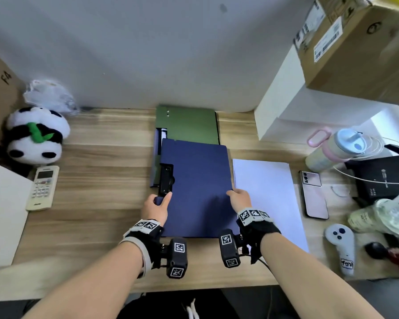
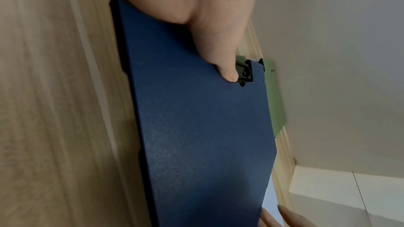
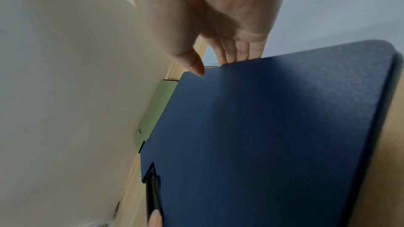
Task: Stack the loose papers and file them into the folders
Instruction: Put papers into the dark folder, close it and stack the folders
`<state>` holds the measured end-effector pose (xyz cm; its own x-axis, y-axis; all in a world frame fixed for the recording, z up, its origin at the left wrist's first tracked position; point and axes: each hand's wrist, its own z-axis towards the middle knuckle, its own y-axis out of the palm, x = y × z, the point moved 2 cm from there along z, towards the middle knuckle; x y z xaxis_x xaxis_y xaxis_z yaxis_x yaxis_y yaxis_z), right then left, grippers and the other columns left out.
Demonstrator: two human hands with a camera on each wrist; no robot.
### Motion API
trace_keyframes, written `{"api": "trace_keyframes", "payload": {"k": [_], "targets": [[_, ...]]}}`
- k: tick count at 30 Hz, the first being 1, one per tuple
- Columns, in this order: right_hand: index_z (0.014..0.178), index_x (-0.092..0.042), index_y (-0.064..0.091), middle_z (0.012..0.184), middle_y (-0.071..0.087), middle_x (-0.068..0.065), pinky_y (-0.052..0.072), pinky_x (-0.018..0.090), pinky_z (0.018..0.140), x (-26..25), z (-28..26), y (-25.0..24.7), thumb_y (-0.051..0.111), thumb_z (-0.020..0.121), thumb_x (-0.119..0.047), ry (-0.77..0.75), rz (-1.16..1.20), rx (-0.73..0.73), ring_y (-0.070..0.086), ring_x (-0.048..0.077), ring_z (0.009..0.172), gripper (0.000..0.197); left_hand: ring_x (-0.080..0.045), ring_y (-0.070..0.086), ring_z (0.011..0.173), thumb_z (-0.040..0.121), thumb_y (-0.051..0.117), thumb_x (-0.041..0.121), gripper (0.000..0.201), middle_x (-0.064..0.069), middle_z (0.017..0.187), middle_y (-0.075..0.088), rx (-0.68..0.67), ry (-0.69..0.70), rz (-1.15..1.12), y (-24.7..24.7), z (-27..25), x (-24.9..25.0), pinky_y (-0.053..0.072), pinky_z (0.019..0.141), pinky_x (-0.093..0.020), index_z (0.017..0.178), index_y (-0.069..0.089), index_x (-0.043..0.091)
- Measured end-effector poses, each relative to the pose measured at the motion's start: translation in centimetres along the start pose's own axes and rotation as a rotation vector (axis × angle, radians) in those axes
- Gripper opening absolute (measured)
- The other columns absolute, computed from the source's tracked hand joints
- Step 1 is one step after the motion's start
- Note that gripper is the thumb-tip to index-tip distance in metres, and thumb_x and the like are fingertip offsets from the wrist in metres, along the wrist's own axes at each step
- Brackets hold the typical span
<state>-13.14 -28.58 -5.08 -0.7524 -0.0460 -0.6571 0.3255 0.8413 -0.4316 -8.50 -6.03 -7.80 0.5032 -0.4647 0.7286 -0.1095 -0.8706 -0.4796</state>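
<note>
A closed blue folder (image 1: 197,187) lies in the middle of the wooden desk, with a black clip (image 1: 165,180) on its left edge. It overlaps a green folder (image 1: 187,125) behind it. My left hand (image 1: 156,207) grips the blue folder's (image 2: 196,118) left edge, thumb on the cover just below the clip (image 2: 244,72). My right hand (image 1: 240,199) holds the right edge of the blue folder (image 3: 273,127), thumb on top and fingers under the cover. A stack of white papers (image 1: 270,199) lies flat right of the folder.
On the left lie a plush panda (image 1: 35,137), a remote control (image 1: 43,187) and a white box (image 1: 2,212). A phone (image 1: 313,194), bottle (image 1: 332,148), black box (image 1: 382,176), controller (image 1: 342,247) and cups crowd the right. White and cardboard boxes (image 1: 359,42) stand back right.
</note>
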Motion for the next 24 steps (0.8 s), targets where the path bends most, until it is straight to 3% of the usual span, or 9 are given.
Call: {"api": "trace_keyframes", "payload": {"k": [3,5,7,9,11,14,18,21,24], "targets": [[0.121,0.007,0.057,0.126,0.060,0.018,0.040,0.035,0.100,0.0,0.2,-0.6,0.048,0.091,-0.006,0.021,0.015,0.022,0.053,0.034,0.120,0.034,-0.034,0.059,0.088,0.091,0.055,0.041,0.032,-0.007,0.080,0.058,-0.084,-0.076,0.054,0.6,0.0,0.0,0.040,0.075,-0.033,0.083,0.051,0.010],[0.123,0.003,0.057,0.116,0.061,0.017,0.044,0.034,0.092,-0.5,0.2,-1.3,0.048,0.091,-0.008,0.035,0.064,0.017,0.056,0.031,0.109,0.034,-0.038,0.058,0.108,0.094,0.048,0.043,0.046,-0.017,0.108,0.061,-0.142,-0.146,0.123,0.7,0.1,0.1,0.043,0.089,-0.036,0.110,0.054,0.000],[0.107,-0.003,0.061,0.098,0.058,0.012,0.049,0.034,0.079,-1.2,0.1,-2.0,0.047,0.090,-0.010,0.054,0.152,-0.054,0.055,0.028,0.087,0.023,-0.039,0.054,0.116,0.095,0.046,0.039,0.055,-0.021,0.124,0.057,-0.153,-0.187,0.210,0.2,0.3,0.7,0.042,0.097,-0.036,0.123,0.047,-0.008],[0.090,-0.007,0.056,0.089,0.055,0.010,0.049,0.029,0.067,-2.7,-0.7,-2.8,0.045,0.091,-0.009,0.040,0.244,-0.154,0.053,0.024,0.071,0.011,-0.040,0.049,0.121,0.094,0.049,0.032,0.051,-0.025,0.131,0.051,-0.087,-0.159,0.293,-0.8,0.4,2.4,0.040,0.100,-0.038,0.127,0.045,-0.006],[0.100,-0.003,0.057,0.089,0.059,0.009,0.048,0.026,0.065,-4.4,-1.8,-3.3,0.049,0.091,-0.015,-0.024,0.264,-0.270,0.055,0.022,0.068,0.017,-0.040,0.041,0.128,0.093,0.049,0.030,0.051,-0.024,0.139,0.040,-0.052,-0.070,0.316,-2.0,0.3,4.9,0.034,0.106,-0.038,0.135,0.041,0.003],[0.100,-0.007,0.065,0.088,0.065,0.004,0.049,0.023,0.068,-7.2,-4.0,-3.4,0.050,0.092,-0.028,-0.131,0.243,-0.444,0.059,0.019,0.071,0.026,-0.036,0.037,0.133,0.095,0.046,0.034,0.052,-0.021,0.143,0.036,-0.121,0.113,0.291,-3.6,-0.7,9.6,0.031,0.110,-0.036,0.140,0.037,0.009],[0.099,-0.015,0.062,0.094,0.065,0.002,0.052,0.025,0.071,-10.6,-6.2,-0.9,0.037,0.099,-0.035,-0.213,0.232,-0.588,0.061,0.015,0.076,0.033,-0.029,0.029,0.141,0.097,0.039,0.042,0.063,-0.020,0.151,0.028,-0.235,0.306,0.330,-5.6,-3.0,15.3,0.028,0.112,-0.033,0.148,0.024,0.008],[0.093,-0.022,0.066,0.085,0.071,-0.006,0.049,0.026,0.075,-12.6,-7.3,2.3,0.034,0.100,-0.037,-0.249,0.203,-0.670,0.063,0.012,0.076,0.036,-0.037,0.039,0.133,0.097,0.039,0.042,0.070,-0.028,0.148,0.027,-0.250,0.386,0.500,-7.4,-4.2,18.2,0.034,0.108,-0.036,0.151,0.008,0.012],[0.097,-0.022,0.066,0.086,0.073,-0.007,0.048,0.029,0.080,-13.7,-8.3,5.5,0.038,0.098,-0.036,-0.231,0.176,-0.749,0.066,0.012,0.079,0.031,-0.041,0.052,0.117,0.096,0.041,0.027,0.074,-0.033,0.139,0.035,-0.260,0.416,0.677,-8.9,-4.4,19.1,0.039,0.100,-0.037,0.152,-0.008,0.023]]}}
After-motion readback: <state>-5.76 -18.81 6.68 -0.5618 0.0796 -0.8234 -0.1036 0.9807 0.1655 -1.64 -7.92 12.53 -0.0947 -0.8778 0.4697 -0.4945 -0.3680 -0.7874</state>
